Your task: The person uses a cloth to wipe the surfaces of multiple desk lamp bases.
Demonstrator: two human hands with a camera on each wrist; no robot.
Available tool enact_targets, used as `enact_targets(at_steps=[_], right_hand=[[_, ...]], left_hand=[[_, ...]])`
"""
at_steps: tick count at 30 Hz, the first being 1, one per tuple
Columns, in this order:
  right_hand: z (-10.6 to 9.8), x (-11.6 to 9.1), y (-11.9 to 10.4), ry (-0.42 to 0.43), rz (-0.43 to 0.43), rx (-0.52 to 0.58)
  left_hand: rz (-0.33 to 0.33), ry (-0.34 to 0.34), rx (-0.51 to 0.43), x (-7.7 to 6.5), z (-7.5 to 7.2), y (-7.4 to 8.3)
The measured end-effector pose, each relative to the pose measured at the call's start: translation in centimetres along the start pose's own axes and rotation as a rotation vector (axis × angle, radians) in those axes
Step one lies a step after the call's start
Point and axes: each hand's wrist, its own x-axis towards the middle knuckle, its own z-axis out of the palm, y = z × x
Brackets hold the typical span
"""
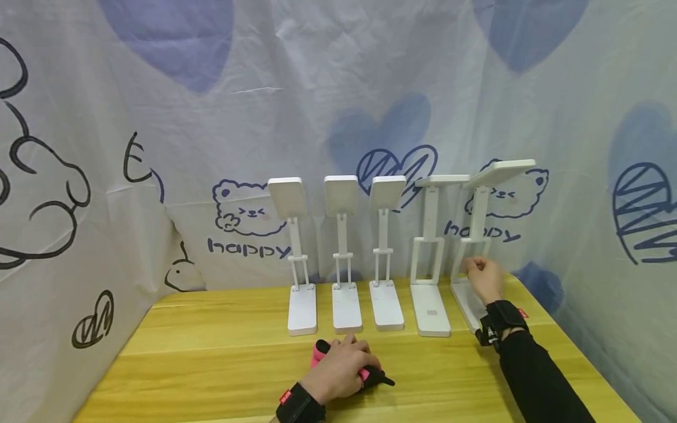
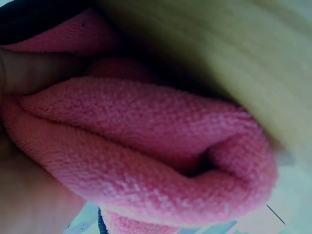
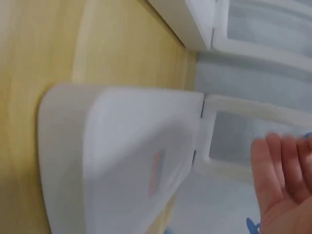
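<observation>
A fuzzy pink and black cloth [image 2: 146, 131] lies bunched on the table under my left hand [image 1: 344, 367], which grips it. In the left wrist view its pink folds fill most of the picture. My right hand [image 1: 483, 279] is at the lower frame of the rightmost white phone stand [image 1: 478, 214], fingertips overlapping the frame. The right wrist view has these fingers [image 3: 275, 165] side by side, palm showing, nothing held. The stand's base [image 3: 141, 146] lies flat in front, its top plate tilted up.
Several more white phone stands line the back of the wooden table [image 1: 211, 352]: one stand [image 1: 431, 258] right beside the rightmost, others, such as a stand [image 1: 346, 305], further left. A printed curtain [image 1: 296, 117] hangs close behind them and along both sides.
</observation>
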Motion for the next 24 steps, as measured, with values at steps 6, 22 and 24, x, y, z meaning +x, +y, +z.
enact_targets(at_steps=[6,22,24], right_hand=[[-1.2,1.0,0.3,0.153,0.062,0.055],[-3.9,3.1,-0.3,-0.131,-0.134,0.128],[-4.3,3.2,-0.2,-0.159,-0.106,0.125]], left_hand=[[-0.005,0.001,-0.013,-0.1,0.0,-0.1],[-0.009,0.014,-0.016,0.0,0.2,0.0],[-0.011,0.014,-0.014,0.1,0.2,0.0]])
